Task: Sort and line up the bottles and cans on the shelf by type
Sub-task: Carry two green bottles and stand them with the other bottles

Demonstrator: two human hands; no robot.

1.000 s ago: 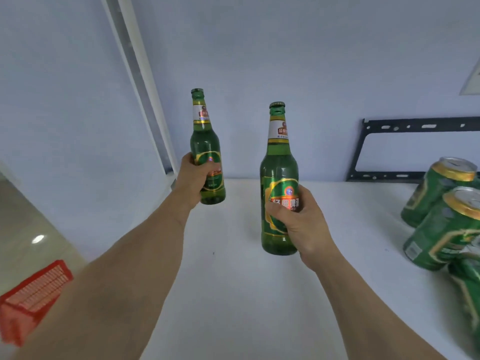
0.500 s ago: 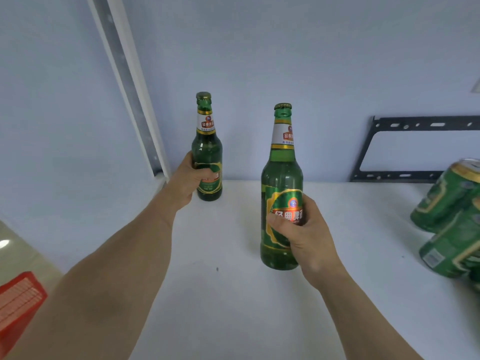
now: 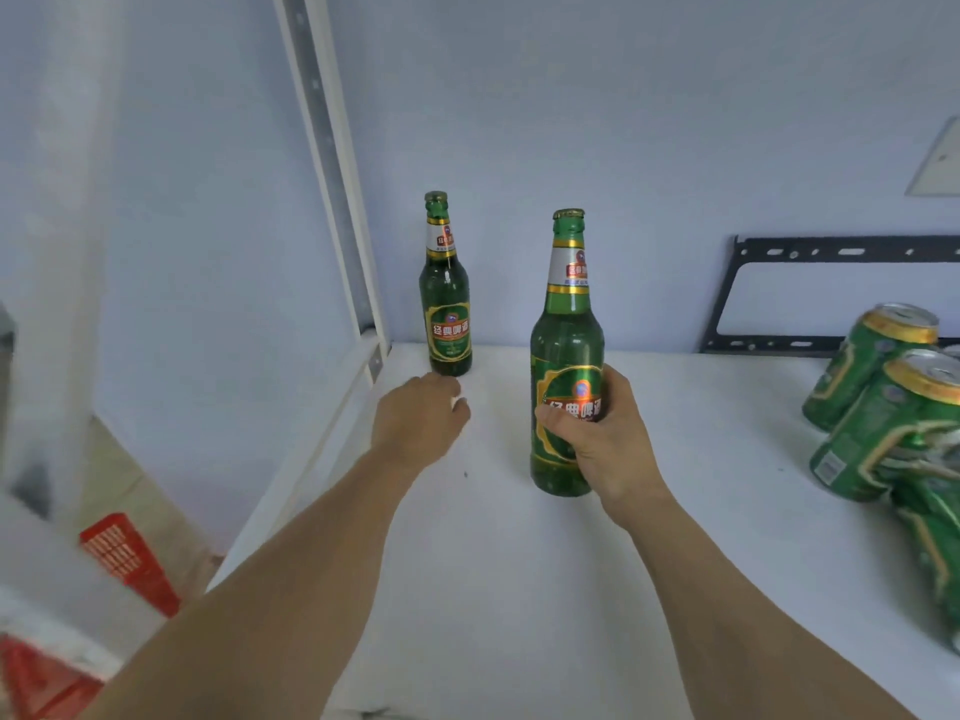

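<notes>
One green beer bottle (image 3: 447,293) stands upright in the back left corner of the white shelf (image 3: 509,589), against the wall. My left hand (image 3: 418,426) is just in front of that bottle, apart from it, fingers loosely curled and holding nothing. A second green beer bottle (image 3: 567,324) stands upright further forward, near the shelf's middle. My right hand (image 3: 602,433) grips its labelled body from the right side.
Several green cans with gold rims (image 3: 883,407) lie and lean in a heap at the right edge. A black metal bracket (image 3: 727,298) is fixed to the back wall. A white upright post (image 3: 332,163) marks the left end. Red crates (image 3: 130,563) sit on the floor below left.
My left hand set its bottle down in the back left corner, let go of it and drew back toward me. My right hand still grips the other bottle.
</notes>
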